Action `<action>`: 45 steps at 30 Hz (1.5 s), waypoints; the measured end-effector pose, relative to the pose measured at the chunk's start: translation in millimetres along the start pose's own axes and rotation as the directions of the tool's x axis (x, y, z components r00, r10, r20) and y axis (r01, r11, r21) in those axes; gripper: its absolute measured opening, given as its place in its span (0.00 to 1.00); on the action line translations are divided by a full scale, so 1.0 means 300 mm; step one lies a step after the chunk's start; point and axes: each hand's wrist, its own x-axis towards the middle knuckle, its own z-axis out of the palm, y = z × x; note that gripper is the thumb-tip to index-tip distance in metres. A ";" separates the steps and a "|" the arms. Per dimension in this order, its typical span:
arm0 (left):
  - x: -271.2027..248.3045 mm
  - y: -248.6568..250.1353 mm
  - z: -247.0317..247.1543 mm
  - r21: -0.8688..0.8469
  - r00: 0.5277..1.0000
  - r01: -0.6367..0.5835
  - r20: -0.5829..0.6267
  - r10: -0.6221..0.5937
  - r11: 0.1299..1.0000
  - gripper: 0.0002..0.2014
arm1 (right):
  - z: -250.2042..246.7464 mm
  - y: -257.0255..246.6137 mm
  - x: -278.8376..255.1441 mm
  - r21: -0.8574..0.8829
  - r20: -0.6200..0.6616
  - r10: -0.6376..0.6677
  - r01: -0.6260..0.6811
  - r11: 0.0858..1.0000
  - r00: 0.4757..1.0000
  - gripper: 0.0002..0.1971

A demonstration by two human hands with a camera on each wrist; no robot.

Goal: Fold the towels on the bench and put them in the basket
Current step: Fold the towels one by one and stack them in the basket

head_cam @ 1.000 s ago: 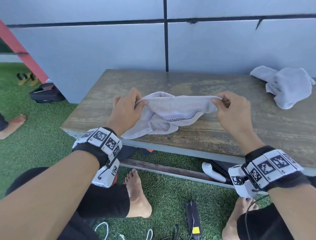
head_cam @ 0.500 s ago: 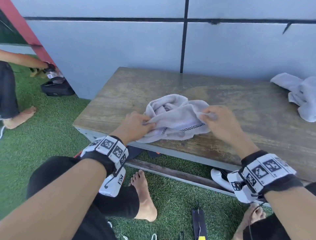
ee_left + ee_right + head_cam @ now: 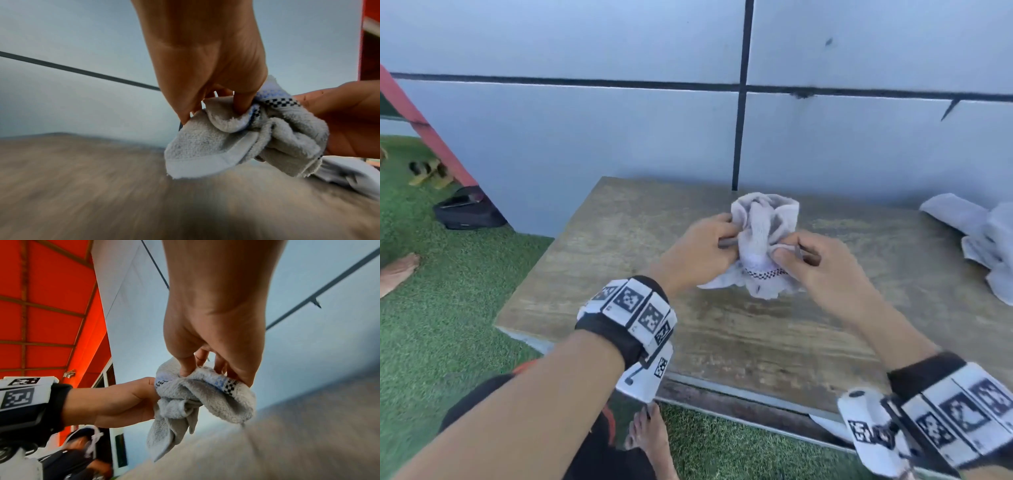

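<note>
A small grey towel (image 3: pixel 762 240) with a black-and-white checked band is bunched up between both hands over the wooden bench (image 3: pixel 722 335). My left hand (image 3: pixel 698 251) pinches its left side. My right hand (image 3: pixel 818 265) pinches the right side. In the left wrist view the left hand (image 3: pixel 218 104) has fingers curled into the towel (image 3: pixel 232 142), one corner hanging just above the bench. The right wrist view shows the right hand (image 3: pixel 209 368) gripping the towel (image 3: pixel 197 402) from above, the left hand (image 3: pixel 123 400) beside it. A second crumpled towel (image 3: pixel 983 240) lies at the bench's right end. No basket is in view.
A grey panelled wall (image 3: pixel 619 130) stands right behind the bench. Green artificial grass (image 3: pixel 441 274) lies to the left and below. A dark bag (image 3: pixel 469 210) and sandals (image 3: pixel 428 171) sit by the wall at left. A bare foot (image 3: pixel 397 272) of another person shows at the left edge.
The hands have come close together and moved farther onto the bench, gathering the spread towel into a tight bunch. The camera view has tilted upward.
</note>
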 end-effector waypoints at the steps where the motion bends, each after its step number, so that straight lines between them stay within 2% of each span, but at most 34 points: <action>1: 0.087 0.026 -0.024 0.013 1.000 -0.018 -0.013 0.018 1.000 0.10 | -0.044 -0.016 0.065 -0.026 -0.050 -0.008 0.006 1.000 0.999 0.07; 3: 0.252 0.075 -0.083 0.103 0.998 -0.052 -0.030 0.055 0.993 0.09 | -0.140 -0.028 0.208 -0.110 -0.132 -0.017 0.002 0.994 0.991 0.08; 5: 0.402 0.088 -0.157 0.234 0.989 -0.036 -0.128 0.068 0.971 0.17 | -0.257 -0.026 0.344 -0.194 -0.226 -0.014 -0.031 0.981 0.974 0.10; 7: 0.514 0.076 -0.244 0.322 0.955 0.086 -0.297 0.014 0.943 0.16 | -0.388 -0.019 0.446 -0.254 -0.395 0.000 -0.109 0.961 0.919 0.08; 9: 0.581 0.080 -0.330 0.342 0.894 0.197 -0.448 -0.025 0.919 0.11 | -0.511 -0.026 0.506 -0.238 -0.546 0.015 -0.172 0.956 0.838 0.09; 11: 0.625 0.107 -0.392 0.401 0.871 0.242 -0.491 -0.016 0.884 0.12 | -0.591 -0.043 0.551 -0.155 -0.619 0.041 -0.174 0.973 0.785 0.09; 13: 0.665 0.153 -0.427 0.432 0.866 0.250 -0.499 -0.001 0.866 0.12 | -0.621 -0.073 0.597 -0.079 -0.625 0.068 -0.150 0.986 0.777 0.06; 14: 0.684 0.180 -0.437 0.378 0.863 0.244 -0.505 -0.022 0.893 0.12 | -0.625 -0.086 0.619 -0.031 -0.622 0.089 -0.138 0.990 0.778 0.06; 16: 0.728 0.213 -0.449 0.104 0.853 0.222 -0.502 -0.142 0.970 0.12 | -0.619 -0.120 0.647 0.105 -0.587 0.165 -0.128 0.986 0.792 0.04; 18: 0.758 0.239 -0.456 -0.169 0.844 0.193 -0.474 -0.252 0.966 0.15 | -0.613 -0.147 0.659 0.249 -0.536 0.218 -0.094 0.964 0.816 0.03; 21: 0.775 0.267 -0.469 -0.356 0.847 0.017 -0.492 -0.203 0.934 0.12 | -0.620 -0.165 0.666 0.315 -0.551 0.148 0.040 0.948 0.821 0.05; 24: 0.754 0.269 -0.472 -0.279 0.821 -0.060 -0.560 -0.111 0.959 0.10 | -0.620 -0.153 0.650 0.285 -0.579 0.048 0.147 0.947 0.814 0.08; 26: 0.728 0.239 -0.455 -0.265 0.843 -0.064 -0.530 -0.090 0.962 0.12 | -0.615 -0.127 0.626 0.269 -0.529 0.078 0.080 0.960 0.845 0.09; 28: 0.700 0.194 -0.440 -0.304 0.859 -0.028 -0.494 -0.132 0.952 0.12 | -0.606 -0.097 0.604 0.302 -0.421 0.163 -0.031 0.953 0.892 0.08; 30: 0.676 0.151 -0.434 -0.354 0.871 0.005 -0.458 -0.178 0.935 0.09 | -0.592 -0.085 0.591 0.338 -0.364 0.197 -0.068 0.939 0.910 0.06; 33: 0.643 0.137 -0.432 -0.423 0.865 -0.011 -0.459 -0.204 0.906 0.08 | -0.570 -0.104 0.577 0.361 -0.365 0.177 -0.037 0.932 0.914 0.05; 41: 0.485 0.130 -0.427 -0.329 0.841 0.029 -0.503 -0.201 0.944 0.10 | -0.495 -0.088 0.461 0.341 -0.280 0.187 -0.084 0.936 0.942 0.08; 43: 0.437 0.125 -0.415 -0.264 0.830 0.063 -0.522 -0.197 0.962 0.10 | -0.474 -0.077 0.433 0.249 -0.306 0.200 -0.125 0.960 0.931 0.07; 45: 0.378 0.118 -0.408 -0.215 0.836 0.105 -0.510 -0.203 0.971 0.10 | -0.456 -0.081 0.399 0.133 -0.394 0.183 -0.141 0.981 0.901 0.07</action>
